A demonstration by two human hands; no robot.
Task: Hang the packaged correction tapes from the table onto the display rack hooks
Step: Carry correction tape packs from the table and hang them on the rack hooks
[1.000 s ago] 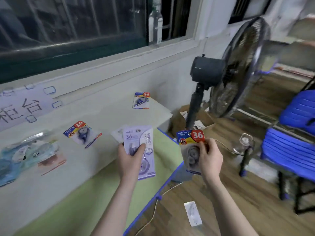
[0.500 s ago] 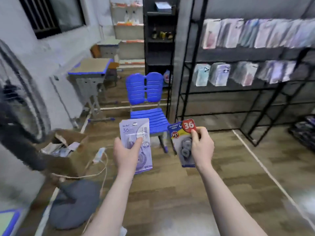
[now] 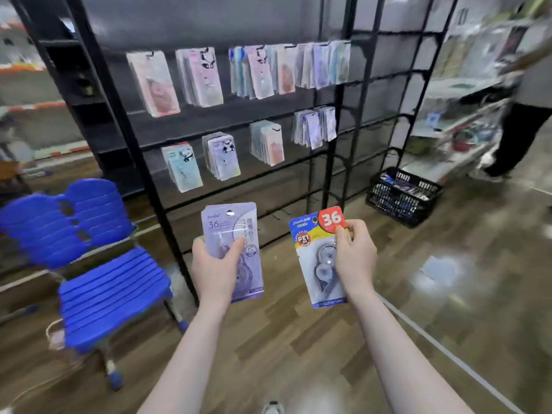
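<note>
My left hand [image 3: 215, 265] grips a pale purple correction tape pack [image 3: 230, 225] upright, thumb across its front. In my right hand [image 3: 355, 258] is a blue and yellow correction tape pack [image 3: 313, 249] with a red "36" badge, pinched along its right edge. Both packs are held at chest height in front of the black display rack [image 3: 143, 162]. Two rows of packaged items [image 3: 206, 76] hang on the rack's hooks; the lower bars of the rack carry bare hooks [image 3: 277, 215] just beyond the packs.
A blue chair [image 3: 98, 276] stands on the left, close to the rack's post. A black basket [image 3: 403, 197] of goods sits on the wooden floor at the right. A person [image 3: 525, 121] stands by white shelves at the far right.
The view has swung from the table, past the fan and chair, round to the display rack, which is now close in front. Both hands keep hold of their packs.
</note>
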